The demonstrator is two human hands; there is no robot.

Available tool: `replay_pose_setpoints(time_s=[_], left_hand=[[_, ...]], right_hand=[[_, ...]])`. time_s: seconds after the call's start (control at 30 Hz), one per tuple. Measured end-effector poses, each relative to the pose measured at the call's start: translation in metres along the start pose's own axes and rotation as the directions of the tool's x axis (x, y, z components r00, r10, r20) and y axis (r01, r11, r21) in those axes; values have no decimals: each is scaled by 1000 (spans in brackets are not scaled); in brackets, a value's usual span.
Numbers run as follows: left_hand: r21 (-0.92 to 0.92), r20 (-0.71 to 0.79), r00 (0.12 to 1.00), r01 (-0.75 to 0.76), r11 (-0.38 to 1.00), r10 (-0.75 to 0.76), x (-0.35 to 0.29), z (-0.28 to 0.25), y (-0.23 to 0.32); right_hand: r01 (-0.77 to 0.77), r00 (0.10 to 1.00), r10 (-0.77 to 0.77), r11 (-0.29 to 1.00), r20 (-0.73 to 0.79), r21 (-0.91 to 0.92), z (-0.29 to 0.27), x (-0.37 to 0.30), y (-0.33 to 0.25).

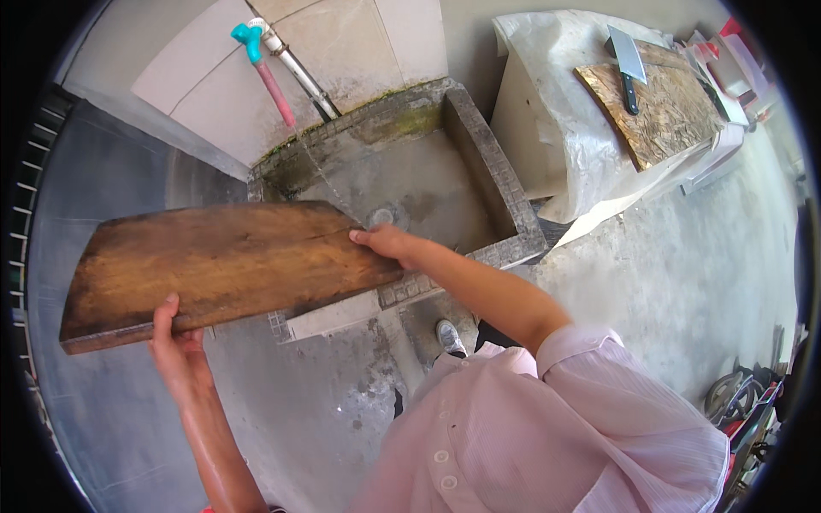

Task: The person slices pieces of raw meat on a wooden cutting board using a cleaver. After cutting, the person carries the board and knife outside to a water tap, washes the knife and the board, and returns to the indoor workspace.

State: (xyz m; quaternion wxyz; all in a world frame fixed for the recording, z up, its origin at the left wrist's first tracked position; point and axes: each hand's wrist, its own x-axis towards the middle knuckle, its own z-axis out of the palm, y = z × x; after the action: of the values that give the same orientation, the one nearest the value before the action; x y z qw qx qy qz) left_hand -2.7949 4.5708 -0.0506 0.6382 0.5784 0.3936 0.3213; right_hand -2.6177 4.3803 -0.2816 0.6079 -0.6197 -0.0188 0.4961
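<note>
A large, thick wooden cutting board [231, 256], dark at its edges, is held tilted over the left part of a concrete sink [492, 171]. My left hand [178, 346] grips its near edge from below, with the thumb on the top face. At the board's right end my right hand [386, 244] is closed on it, thumb on top and the other fingers mostly hidden. A thin stream of water runs from a pink hose [275, 92] on a teal tap [248, 38] and passes behind the board's far right corner.
Right of the sink, a plastic-covered stand [547, 111] bears a rough wooden board [663, 120] with a cleaver [629, 64] lying on it. My shoe [450, 337] stands on the wet concrete floor [342, 402]. A wheeled machine [735, 398] is at the far right.
</note>
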Motion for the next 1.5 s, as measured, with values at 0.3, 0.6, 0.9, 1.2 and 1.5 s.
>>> replay_pose_setpoints(time_s=[0.3,0.6,0.9,1.2,1.5], left_hand=[[-106,122,992,-9,994,22,-25,3,57],[-395,233,972,80,915,16,-127,58,34],[-271,756,653,376,886,-46,-298,193,-18],[180,969,50,524,832,-241,-454,374,-86],[431,798,-434,-77,899,-419,-482,524,-161]], right_hand=[[104,995,-103,993,9,-57,-41,-84,-75],[199,948,-310,760,76,619,-138,-239,-40],[578,806,-373,327,-460,748,-257,-460,137],[934,356,-240,109,-903,339,-285,-638,275],[969,-114,164,235,-980,-73,-259,-687,269]])
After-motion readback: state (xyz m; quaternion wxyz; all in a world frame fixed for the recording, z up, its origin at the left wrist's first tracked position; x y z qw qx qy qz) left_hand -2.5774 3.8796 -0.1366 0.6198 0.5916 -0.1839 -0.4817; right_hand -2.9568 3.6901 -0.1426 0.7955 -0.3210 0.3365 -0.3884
